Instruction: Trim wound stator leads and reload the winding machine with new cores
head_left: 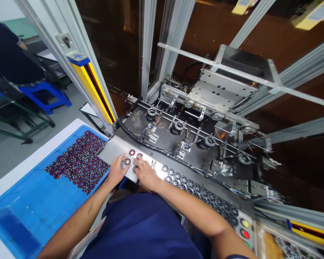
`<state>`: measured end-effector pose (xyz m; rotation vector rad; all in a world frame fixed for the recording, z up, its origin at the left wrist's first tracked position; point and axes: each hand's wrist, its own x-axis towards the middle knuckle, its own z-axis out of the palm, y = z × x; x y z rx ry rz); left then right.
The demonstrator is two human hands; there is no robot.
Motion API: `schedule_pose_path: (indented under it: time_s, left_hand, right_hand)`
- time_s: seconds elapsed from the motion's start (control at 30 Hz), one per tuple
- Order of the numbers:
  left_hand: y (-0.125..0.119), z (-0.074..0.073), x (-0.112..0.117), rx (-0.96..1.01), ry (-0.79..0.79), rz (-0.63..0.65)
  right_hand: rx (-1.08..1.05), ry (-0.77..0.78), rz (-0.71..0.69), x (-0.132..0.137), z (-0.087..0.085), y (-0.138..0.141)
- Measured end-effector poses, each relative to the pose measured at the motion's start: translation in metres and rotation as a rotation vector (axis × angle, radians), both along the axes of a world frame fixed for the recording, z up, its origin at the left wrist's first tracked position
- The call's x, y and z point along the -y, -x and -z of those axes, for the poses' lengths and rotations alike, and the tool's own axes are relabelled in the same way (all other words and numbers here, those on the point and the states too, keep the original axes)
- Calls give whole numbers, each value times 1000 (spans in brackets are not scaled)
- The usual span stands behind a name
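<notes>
Both my hands rest on a shiny metal plate (pixel 112 149) at the front of a machine. My left hand (pixel 117 170) has its fingers curled over a small round wound part (pixel 127 161). My right hand (pixel 145 172) lies beside it, fingers bent down on the plate next to another round part (pixel 139 155). A third round part (pixel 132 152) lies just beyond my fingertips. To the left, a blue tray (pixel 21 205) holds several of the same dark red round parts (pixel 78 162).
Behind the plate is the machine bed with round fixtures (pixel 179 126) on rails. A row of silver round parts (pixel 199 190) runs right along the front edge towards coloured buttons (pixel 244 230). A yellow guard post (pixel 97 90) stands left. Another person sits far left by a blue stool (pixel 47 95).
</notes>
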<state>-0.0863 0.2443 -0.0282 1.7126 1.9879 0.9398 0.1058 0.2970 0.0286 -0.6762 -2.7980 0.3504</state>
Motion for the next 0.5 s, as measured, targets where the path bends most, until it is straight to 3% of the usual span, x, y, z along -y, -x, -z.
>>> schedule_pose_path:
  time_s: [0.1,0.17,0.4,0.5]
  left_hand:
    - [0,2,0,5,3,-9]
    - [2,0,2,8,7,-20]
    - [7,-27,31,12,-40,-122]
    - [2,-43,35,21,-87,-158]
  right_hand:
    - [-9,10,19,2,12,10]
    - [-30,10,69,9,13,-2]
    - [-49,-26,433,49,4,-126]
    - [-16,-34,479,60,14,-145]
